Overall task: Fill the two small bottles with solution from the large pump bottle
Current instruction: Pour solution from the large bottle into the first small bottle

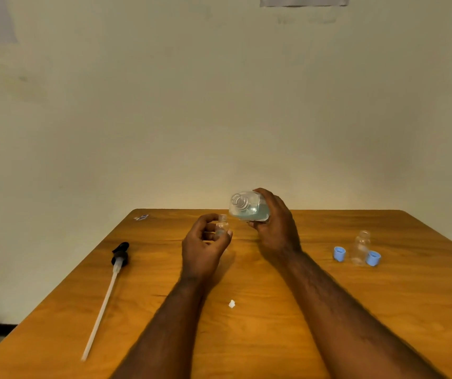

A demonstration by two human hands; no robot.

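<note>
My right hand grips the large clear bottle, which holds pale blue solution. It is tilted on its side with its open threaded neck pointing left, just above a small clear bottle. My left hand pinches that small bottle upright above the table, mouth open. The second small clear bottle stands uncapped at the right, between two blue caps. The pump head with its long white tube lies on the table at the left.
The wooden table has a small white scrap near the middle and a small scrap of wrapper at its far left corner. A plain wall stands right behind the table's far edge.
</note>
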